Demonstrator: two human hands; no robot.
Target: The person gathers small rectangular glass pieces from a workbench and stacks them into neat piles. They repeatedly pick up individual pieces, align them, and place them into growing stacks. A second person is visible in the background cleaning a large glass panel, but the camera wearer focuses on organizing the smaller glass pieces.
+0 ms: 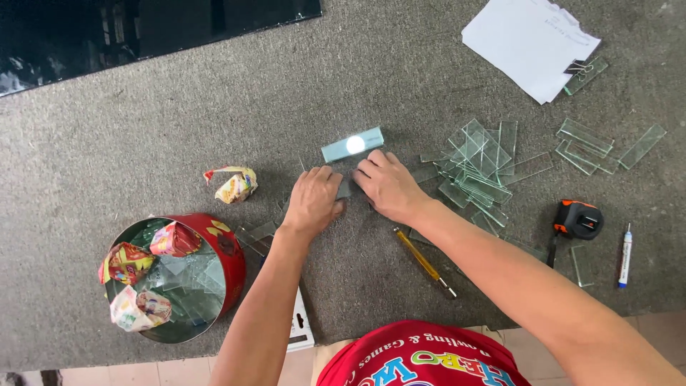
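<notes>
Both hands (350,193) pinching small glass strip (344,189) on grey felt (179,129).

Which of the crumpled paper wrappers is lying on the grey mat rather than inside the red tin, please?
The yellow-and-red crumpled wrapper left of the left hand lies alone on the mat; the other three sit in the red tin.

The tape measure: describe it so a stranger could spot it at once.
Start at the grey felt table and go right of the person's right forearm, past the heap of glass strips. The tape measure lies beside a white pen; it is the only black-and-orange, chunky thing there.
</notes>
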